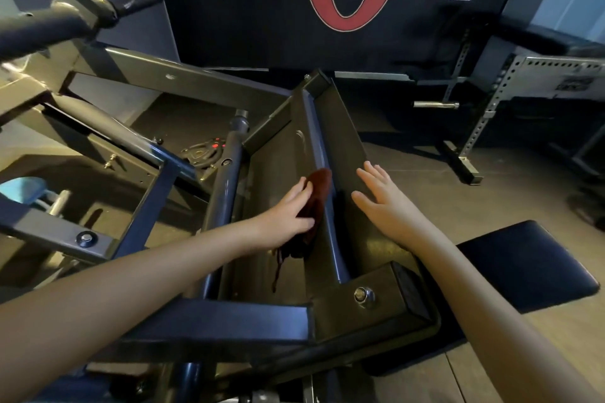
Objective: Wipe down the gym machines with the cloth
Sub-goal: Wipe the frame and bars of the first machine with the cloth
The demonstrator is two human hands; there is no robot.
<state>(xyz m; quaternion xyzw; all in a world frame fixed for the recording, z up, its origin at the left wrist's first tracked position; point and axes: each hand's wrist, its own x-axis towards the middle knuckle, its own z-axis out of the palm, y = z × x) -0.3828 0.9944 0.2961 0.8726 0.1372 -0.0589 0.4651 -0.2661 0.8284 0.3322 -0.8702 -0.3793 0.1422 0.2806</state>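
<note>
**Centre of frame.** One dark red fabric cloth [317,198] lies bunched against the left flank of the raised central rail [322,154] of one dark grey steel gym machine [229,321]. A loose thread of the cloth trails toward the lower centre.

**Grips (two).** My left grip [288,217] is clenched on the cloth, with the thumb across its lower part and the fingers over its upper part. My right grip [381,195], just right of the rail, is released, its fingers straight and spread over the machine's right sloping plate. I cannot tell whether the palm touches the plate. The rail runs between the two grips.

**Fixings.** Two silver hex bolts show on the frame: the lower-centre bolt [364,296] and the lower-left bolt [86,238].

**Surroundings.**
- Lower right: one black padded seat [523,271].
- Left of centre, on the floor: one black weight plate with red marks [203,154].
- Far left edge: one light blue pad [23,191].
- Right: one pale grey perforated steel rack [497,91].
- Top: one dark wall banner [262,26] with pale blue "OLYMPIA" lettering and a red ring.

**Surface and room.** The brown matte floor [458,199] has seams at the lower right, and the room is dimly lit.
</note>
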